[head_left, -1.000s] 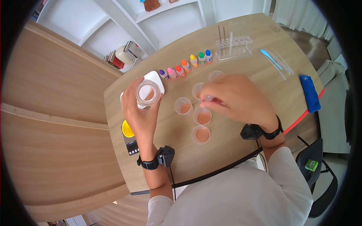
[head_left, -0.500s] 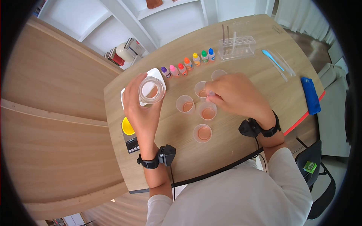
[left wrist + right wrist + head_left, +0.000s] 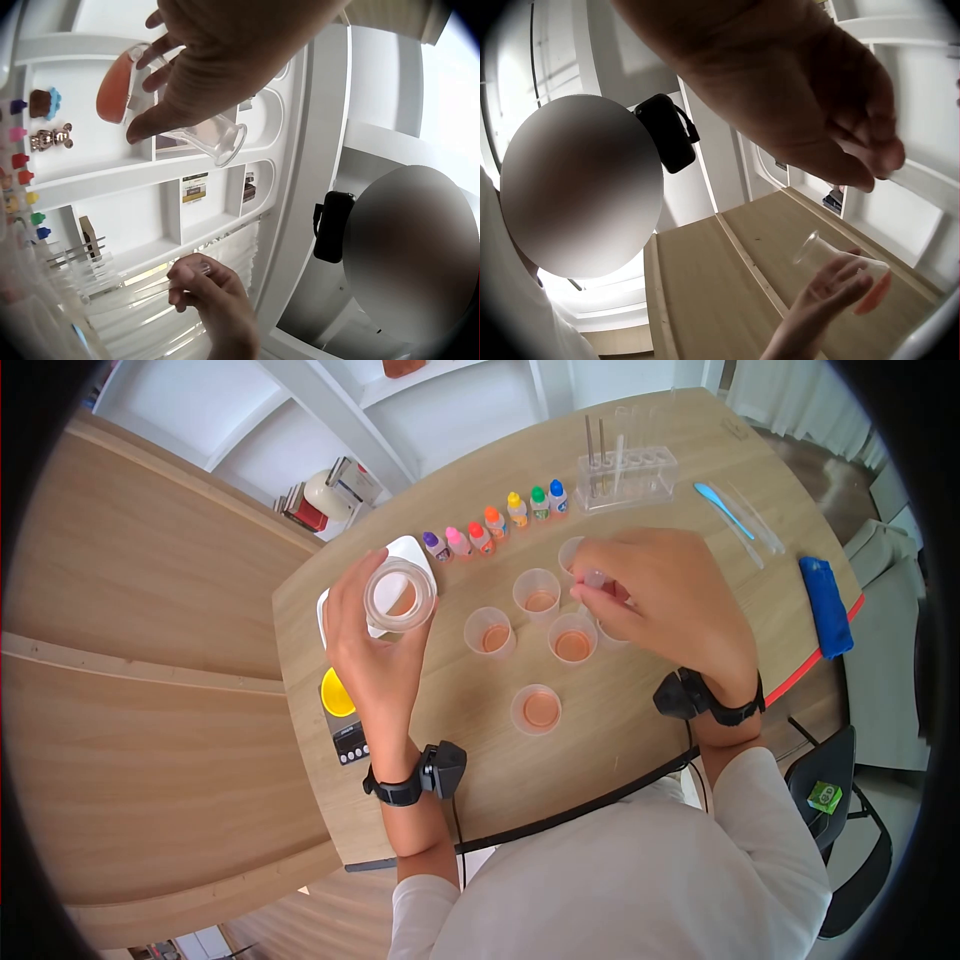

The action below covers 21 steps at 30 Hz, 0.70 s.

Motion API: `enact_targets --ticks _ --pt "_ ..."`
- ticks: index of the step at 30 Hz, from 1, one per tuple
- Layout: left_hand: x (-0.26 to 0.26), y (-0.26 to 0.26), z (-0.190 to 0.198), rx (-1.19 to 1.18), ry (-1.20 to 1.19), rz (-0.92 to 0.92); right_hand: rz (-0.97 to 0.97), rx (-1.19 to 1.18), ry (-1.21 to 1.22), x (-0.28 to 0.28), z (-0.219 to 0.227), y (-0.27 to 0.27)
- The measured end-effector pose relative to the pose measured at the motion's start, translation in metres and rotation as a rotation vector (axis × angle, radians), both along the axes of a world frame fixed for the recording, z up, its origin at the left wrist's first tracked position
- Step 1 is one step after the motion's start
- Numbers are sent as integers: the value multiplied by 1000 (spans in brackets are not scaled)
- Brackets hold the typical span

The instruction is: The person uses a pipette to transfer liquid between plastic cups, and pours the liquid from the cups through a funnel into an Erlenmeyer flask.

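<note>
My left hand point(image 3: 375, 655) grips a clear flask point(image 3: 400, 596) above the white tray; its wide mouth faces up in the head view. Pink-orange liquid point(image 3: 112, 90) shows in the flask's base in the left wrist view. Over the cups at the right, my right hand point(image 3: 675, 595) pinches a slim clear tool, whose lower end cannot be made out. Around it stand several clear cups, including a left cup point(image 3: 490, 632), a middle cup point(image 3: 573, 638), a back cup point(image 3: 538, 595) and a near cup point(image 3: 536, 710), with shallow orange liquid. Another cup is partly hidden under my right hand.
Colored dropper bottles point(image 3: 495, 523) line the back. Behind my left hand lies a white tray point(image 3: 410, 555), with a yellow dish point(image 3: 337, 693) on a scale nearby. A test-tube rack point(image 3: 627, 480), blue spatula point(image 3: 722, 509) and blue cloth point(image 3: 825, 607) are farther right.
The middle cup has shifted right and toward the back, away from the near cup. My right hand has moved right, uncovering the back cup. The left hand still holds the flask, nearly unmoved.
</note>
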State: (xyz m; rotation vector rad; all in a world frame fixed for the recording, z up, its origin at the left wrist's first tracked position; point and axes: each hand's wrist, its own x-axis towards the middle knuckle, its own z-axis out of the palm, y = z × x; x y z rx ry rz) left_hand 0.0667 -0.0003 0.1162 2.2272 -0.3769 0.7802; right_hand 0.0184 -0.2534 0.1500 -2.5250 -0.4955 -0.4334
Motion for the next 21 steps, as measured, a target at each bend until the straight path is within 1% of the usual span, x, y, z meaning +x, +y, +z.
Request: enact_targets --ticks 1,2,4,5,7,8,10,13,14,15,16,19,21 --pt "0 0 0 2 3 2 20 86 -42 -4 3 2" --pt "0 -1 0 5 -1 -5 22 88 -39 -7 3 4" --pt "0 -2 -1 11 -3 -8 200 155 -104 -10 4 12" --pt "1 -2 -1 38 -4 -11 202 159 -102 -12 4 16" --pt "1 -2 -2 71 -5 -14 367 -60 23 -15 5 24" --pt "1 -2 -3 74 -11 -24 367 -54 22 -13 2 28" --pt "2 -1 -4 80 -18 -37 508 -207 152 -6 -11 36" --pt "2 -2 -4 82 -6 -50 513 -223 205 9 -29 41" --pt "1 -3 -4 39 14 -40 508 -226 204 12 -33 41" --pt "1 -3 -5 -4 34 -30 452 -191 222 15 -37 40" --pt "1 -3 -5 -7 33 -32 397 -157 239 17 -38 40" --pt "1 -2 -4 -18 41 -35 360 -133 255 17 -29 39" --pt "0 -2 -3 11 18 -42 351 -112 235 19 -34 40"
